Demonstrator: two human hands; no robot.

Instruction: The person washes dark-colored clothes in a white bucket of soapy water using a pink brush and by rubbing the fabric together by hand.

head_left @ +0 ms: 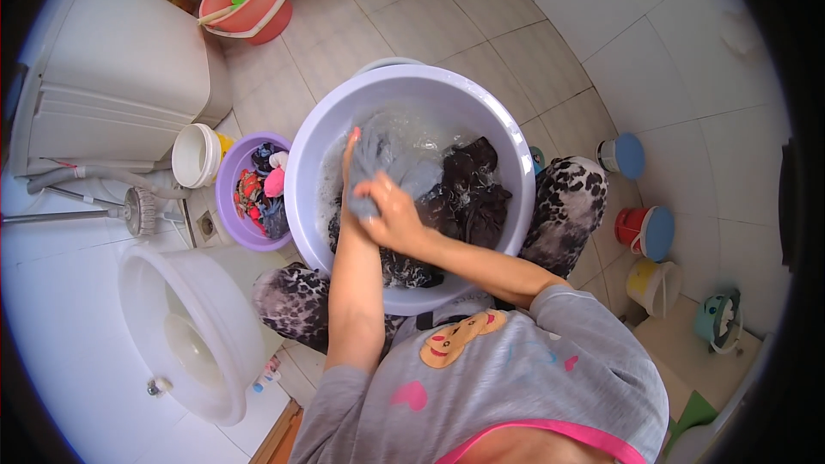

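Note:
A large pale lilac tub (301, 129) stands between my knees, with sudsy water and soaked dark clothes (473, 189) in it. Over the water, a wet grey garment (400, 159) is bunched between my hands. My left hand (349, 159) grips it at the tub's left side; most of its fingers are hidden by the cloth. Crossing in front of the left wrist, my right hand (395, 216) is closed on a fold of the same garment, its fingers curled.
Left of the tub sits a purple basin (225, 198) of colourful clothes, beside a white bucket (191, 157) and a big white tub (142, 292). A pink bucket (266, 26) stands farther off. Several small pails, one red (632, 228), line the right wall.

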